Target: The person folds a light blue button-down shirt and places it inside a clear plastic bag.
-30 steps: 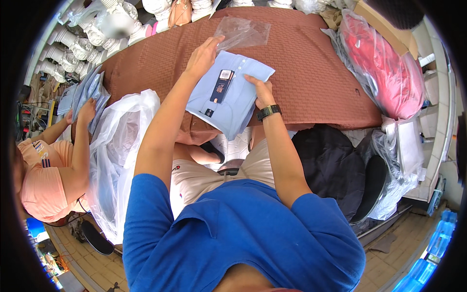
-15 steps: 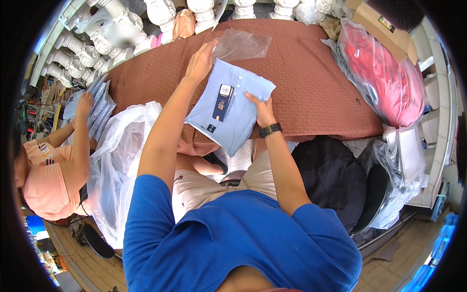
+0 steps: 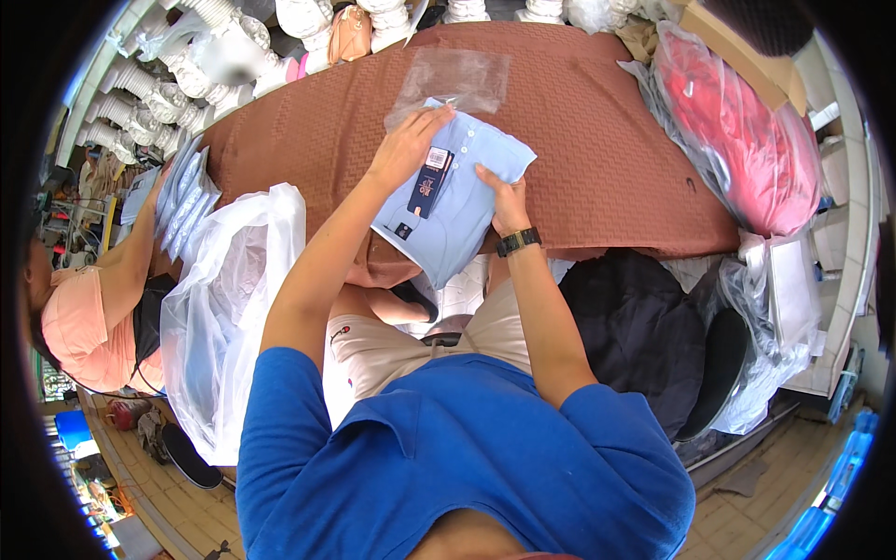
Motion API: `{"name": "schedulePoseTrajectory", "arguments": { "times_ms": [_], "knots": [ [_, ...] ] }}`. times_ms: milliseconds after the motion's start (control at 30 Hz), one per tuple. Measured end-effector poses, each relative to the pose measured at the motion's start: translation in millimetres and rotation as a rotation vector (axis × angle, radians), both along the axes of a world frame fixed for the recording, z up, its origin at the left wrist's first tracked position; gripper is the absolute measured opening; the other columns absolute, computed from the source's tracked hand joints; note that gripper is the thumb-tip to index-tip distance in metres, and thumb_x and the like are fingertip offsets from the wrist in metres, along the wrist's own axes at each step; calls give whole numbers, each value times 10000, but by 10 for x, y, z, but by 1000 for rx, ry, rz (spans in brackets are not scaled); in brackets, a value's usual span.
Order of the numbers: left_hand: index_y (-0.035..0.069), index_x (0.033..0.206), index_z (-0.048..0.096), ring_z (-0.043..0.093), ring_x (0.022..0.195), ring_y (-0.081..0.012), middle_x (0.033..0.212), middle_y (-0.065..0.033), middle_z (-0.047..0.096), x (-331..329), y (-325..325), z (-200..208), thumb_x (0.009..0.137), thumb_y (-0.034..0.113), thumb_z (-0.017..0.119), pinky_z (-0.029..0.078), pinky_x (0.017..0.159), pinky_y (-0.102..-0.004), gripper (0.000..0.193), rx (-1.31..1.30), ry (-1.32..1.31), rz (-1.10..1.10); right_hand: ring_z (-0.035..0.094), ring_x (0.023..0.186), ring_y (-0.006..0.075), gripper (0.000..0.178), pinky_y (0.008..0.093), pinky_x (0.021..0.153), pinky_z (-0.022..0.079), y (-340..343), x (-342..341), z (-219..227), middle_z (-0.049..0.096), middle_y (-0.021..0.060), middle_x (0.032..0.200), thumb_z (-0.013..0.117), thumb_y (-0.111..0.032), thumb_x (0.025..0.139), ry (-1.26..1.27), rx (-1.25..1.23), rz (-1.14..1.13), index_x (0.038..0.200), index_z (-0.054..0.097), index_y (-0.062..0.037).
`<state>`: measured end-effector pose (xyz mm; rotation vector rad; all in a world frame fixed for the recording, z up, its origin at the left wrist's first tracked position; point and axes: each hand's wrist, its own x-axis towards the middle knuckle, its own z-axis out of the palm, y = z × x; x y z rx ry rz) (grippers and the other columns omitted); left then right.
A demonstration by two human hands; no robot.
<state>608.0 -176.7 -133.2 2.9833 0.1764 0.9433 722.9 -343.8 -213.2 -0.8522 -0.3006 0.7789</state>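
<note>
1. Folded light-blue shirt lies at the near edge of the brown-covered table, partly overhanging that edge toward the person's lap. A dark hang tag sits on the shirt's front.
2. Left hand lies flat on the shirt's far corner, fingers extended and together, pressing down; it is not closed around anything.
3. Right hand grips the shirt's right edge, thumb on top and fingers under the fabric, clamped on it. A dark wristwatch sits on that wrist.
4. Clear plastic sleeve lies flat on the table just beyond the shirt, touching or nearly touching the collar end.
5. Step in hand, as a judgement: the shirt is being squared up in front of the sleeve for bagging. The next move calls for finding and lifting the sleeve's open end, then sliding the shirt in collar first without disturbing the fold.
6. Hard to make out: which end of the sleeve is open cannot be told. The right hand's fingers are hidden beneath the shirt. The shirt's near corner is cut off from the table by the overhang.
7. Left of the table, a white plastic bag stands open, and another person's arm reaches to a stack of bagged shirts.
</note>
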Motion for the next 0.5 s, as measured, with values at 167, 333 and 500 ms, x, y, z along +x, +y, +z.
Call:
{"name": "schedulePoseTrajectory", "arguments": {
  "times_ms": [167,333,500],
  "knots": [
    [85,1377,539,565,1244,-273,1410,-65,564,-32,-270,-109,847,-54,574,514,1022,-372,549,18,34,-85,631,1096,197,467,347,937,514,15,-1,103,655,98,1220,754,-7,838,9,12,12,1269,574,-11],
    [98,1328,564,574,1231,-281,1437,-40,517,-143,-344,-188,818,-63,590,564,941,-382,535,-50,128,38,635,1086,211,417,364,941,512,55,81,73,658,101,1214,730,-50,875,47,-48,33,1263,580,-15],
    [122,1281,603,577,1212,-297,1459,-21,493,-293,-212,-191,780,-110,579,570,926,-395,553,-112,153,118,630,1096,219,413,378,944,510,89,32,76,658,110,1218,733,-76,883,69,-2,33,1261,581,-11]
  ]
}}
